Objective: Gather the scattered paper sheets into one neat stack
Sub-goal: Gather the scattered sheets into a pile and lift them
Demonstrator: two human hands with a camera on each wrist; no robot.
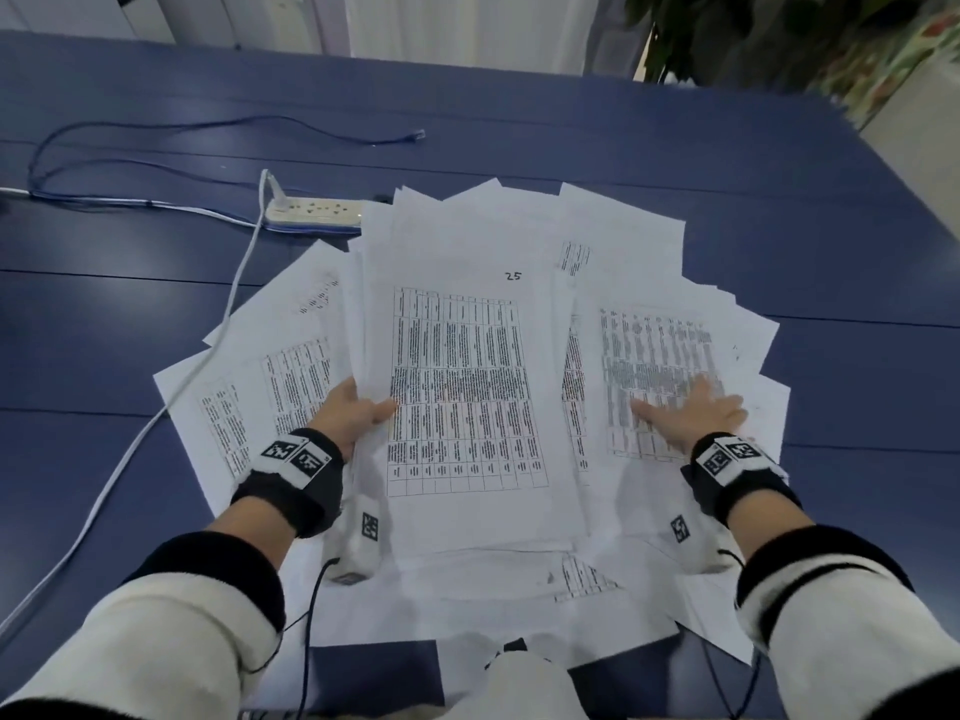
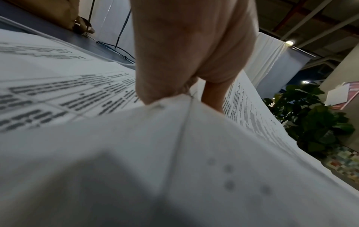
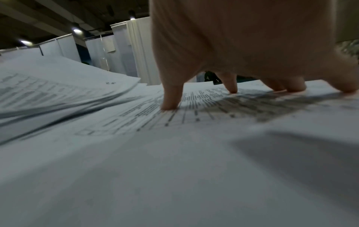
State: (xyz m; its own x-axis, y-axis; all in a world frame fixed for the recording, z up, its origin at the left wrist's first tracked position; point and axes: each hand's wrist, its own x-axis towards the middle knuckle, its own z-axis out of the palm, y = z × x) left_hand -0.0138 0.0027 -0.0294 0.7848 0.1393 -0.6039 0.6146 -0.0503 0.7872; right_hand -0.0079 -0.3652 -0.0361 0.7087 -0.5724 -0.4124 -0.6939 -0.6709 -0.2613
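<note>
Several white printed sheets (image 1: 291, 387) lie fanned across a dark blue table (image 1: 675, 158). In the middle a gathered bundle of sheets (image 1: 462, 366), its top page marked "25", is raised at its left edge. My left hand (image 1: 358, 407) grips that edge, thumb on top and fingers underneath; the left wrist view shows the hand (image 2: 174, 86) pinching the paper (image 2: 116, 138). My right hand (image 1: 691, 413) lies flat with fingers spread on a printed sheet (image 1: 649, 356) at the right. In the right wrist view its fingertips (image 3: 170, 104) press on that sheet (image 3: 213, 110).
A white power strip (image 1: 314, 213) sits behind the papers at the left, with a white cable (image 1: 156, 423) running toward the near left edge. A blue cable (image 1: 208, 127) loops at the far left. A potted plant (image 1: 727, 28) stands beyond the far right corner.
</note>
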